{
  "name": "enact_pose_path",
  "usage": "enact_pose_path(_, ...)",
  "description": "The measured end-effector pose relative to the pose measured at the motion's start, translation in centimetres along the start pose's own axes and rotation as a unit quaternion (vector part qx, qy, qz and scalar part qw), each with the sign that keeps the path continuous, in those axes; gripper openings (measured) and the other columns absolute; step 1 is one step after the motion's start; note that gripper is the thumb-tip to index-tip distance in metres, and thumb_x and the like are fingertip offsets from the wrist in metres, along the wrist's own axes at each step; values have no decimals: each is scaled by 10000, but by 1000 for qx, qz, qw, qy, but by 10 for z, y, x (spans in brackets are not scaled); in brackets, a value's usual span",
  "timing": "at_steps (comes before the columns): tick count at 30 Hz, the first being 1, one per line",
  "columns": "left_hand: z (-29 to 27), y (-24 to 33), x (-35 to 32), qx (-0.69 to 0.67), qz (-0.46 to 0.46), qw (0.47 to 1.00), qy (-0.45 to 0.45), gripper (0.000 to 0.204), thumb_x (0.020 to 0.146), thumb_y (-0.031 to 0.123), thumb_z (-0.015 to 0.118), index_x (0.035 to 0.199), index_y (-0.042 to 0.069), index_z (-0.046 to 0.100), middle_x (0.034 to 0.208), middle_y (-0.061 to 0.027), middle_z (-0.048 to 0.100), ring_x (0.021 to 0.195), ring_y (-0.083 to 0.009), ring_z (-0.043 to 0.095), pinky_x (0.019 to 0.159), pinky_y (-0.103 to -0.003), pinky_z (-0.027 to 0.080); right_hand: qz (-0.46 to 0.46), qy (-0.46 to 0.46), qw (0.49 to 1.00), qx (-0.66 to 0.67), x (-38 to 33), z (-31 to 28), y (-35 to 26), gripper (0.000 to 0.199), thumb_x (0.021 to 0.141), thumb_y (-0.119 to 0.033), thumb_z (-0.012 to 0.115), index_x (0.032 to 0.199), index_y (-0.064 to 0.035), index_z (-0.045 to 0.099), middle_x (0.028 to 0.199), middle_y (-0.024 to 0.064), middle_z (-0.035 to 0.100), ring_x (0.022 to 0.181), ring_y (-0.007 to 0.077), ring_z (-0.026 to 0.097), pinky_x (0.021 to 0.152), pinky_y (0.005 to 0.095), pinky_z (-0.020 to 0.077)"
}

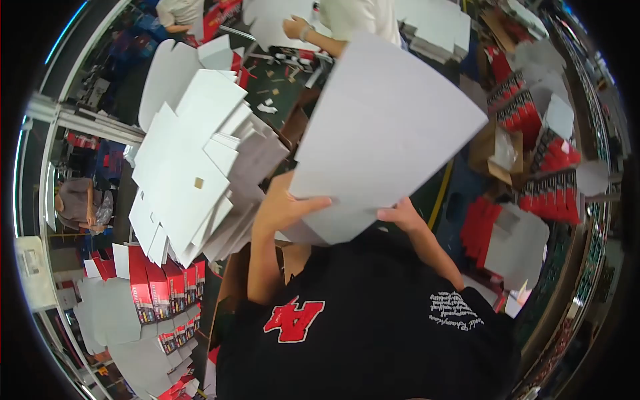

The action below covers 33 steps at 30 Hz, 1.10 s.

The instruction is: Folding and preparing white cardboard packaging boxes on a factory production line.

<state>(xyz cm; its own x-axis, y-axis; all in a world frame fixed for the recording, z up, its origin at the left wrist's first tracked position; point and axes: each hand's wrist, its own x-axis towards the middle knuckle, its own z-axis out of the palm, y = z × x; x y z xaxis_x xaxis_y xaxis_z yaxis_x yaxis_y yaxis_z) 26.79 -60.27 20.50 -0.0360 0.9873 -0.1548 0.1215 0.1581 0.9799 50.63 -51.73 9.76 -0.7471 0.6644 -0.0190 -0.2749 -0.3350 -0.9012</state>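
I hold a large flat white cardboard sheet (383,137) up in front of my chest with both hands. My left hand (283,203) grips its lower left edge, thumb over the front face. At the lower right edge my right hand (402,217) pinches it, with only the fingers showing under the sheet. To the left lies a tall, messy stack of white die-cut cardboard blanks (197,167), close beside my left hand.
Folded red-and-white boxes (157,290) pile up at the lower left, more red boxes (543,177) at the right. A brown carton (497,153) stands at the right. Another person (340,23) works across the table at the top, and one sits at far left (80,203).
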Motion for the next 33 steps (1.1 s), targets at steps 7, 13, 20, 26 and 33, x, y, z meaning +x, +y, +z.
enact_pose_path(7, -29, -21, 11, -51, 4, 997, -58, 349, 762, 174, 689, 1045, -11, 603, 889, -54, 624, 809, -98, 547, 734, -242, 437, 35, 53, 989, 137, 35, 24, 11, 728, 649, -184, 620, 1302, -4, 354, 1270, 131, 454, 1184, 295, 414, 990, 398, 323)
enact_pose_path(13, -31, -16, 19, -50, 62, 997, 0, 408, 772, 221, 689, 1094, -4, 577, 958, -79, 627, 884, -133, 556, 776, -274, 437, 21, 48, 987, 155, 47, 22, 8, 625, 706, -158, 597, 1277, 4, 401, 1254, 126, 476, 1164, 291, 440, 973, 390, 339)
enact_pose_path(20, -40, -36, 36, -98, 28, 990, -100, 335, 788, 243, 678, 982, -25, 629, 859, -81, 655, 792, -111, 574, 717, -249, 450, 25, 30, 994, 100, 49, 15, -1, 678, 677, -199, 641, 1282, -11, 398, 1233, 123, 487, 1148, 285, 448, 970, 390, 339)
enact_pose_path(26, -6, -32, 65, 75, -8, 983, 167, 525, 621, 311, 794, 986, -12, 598, 871, -89, 648, 732, -157, 608, 678, -282, 473, 121, 21, 960, 253, 60, 3, -12, 651, 805, -265, 617, 1330, -22, 319, 1318, 138, 400, 1220, 311, 382, 1023, 441, 296)
enact_pose_path(33, 1, -22, 86, -74, -12, 986, 146, 415, 730, 294, 733, 958, -34, 623, 829, -82, 653, 732, -121, 596, 687, -259, 468, 109, 147, 967, 177, 76, -9, -31, 522, 844, -192, 607, 1276, -3, 382, 1237, 119, 471, 1138, 278, 458, 939, 420, 383)
